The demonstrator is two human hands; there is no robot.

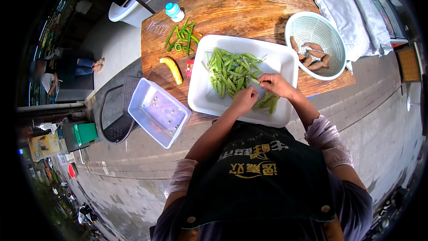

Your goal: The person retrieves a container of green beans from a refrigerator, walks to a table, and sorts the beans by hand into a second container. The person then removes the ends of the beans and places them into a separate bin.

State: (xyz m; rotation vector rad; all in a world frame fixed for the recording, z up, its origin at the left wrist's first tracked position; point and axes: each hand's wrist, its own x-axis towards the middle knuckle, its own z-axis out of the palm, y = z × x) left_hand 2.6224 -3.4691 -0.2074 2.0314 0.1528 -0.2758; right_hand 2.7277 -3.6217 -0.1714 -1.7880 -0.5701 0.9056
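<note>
A heap of green pea pods (228, 69) lies in a white tray (196, 91) on the wooden table. Over the tray's near right part, my right hand (277, 85) pinches a pea pod (253, 81) between its fingertips. My left hand (245, 100) is just beside it, its fingers closed together; whatever they hold, if anything, is hidden. A smaller bunch of pods (268, 101) rests below my right hand, near the tray's close edge. To the left, a translucent plastic bin (154, 127) has several loose peas scattered over its bottom.
Green peppers (182, 36), a banana (171, 70) and a blue-capped bottle (174, 13) sit on the table (214, 9) left of the tray. At the right is a pale basket (314, 22) with brown roots inside. A dark woven chair (117, 122) stands by the bin. Another person is far left.
</note>
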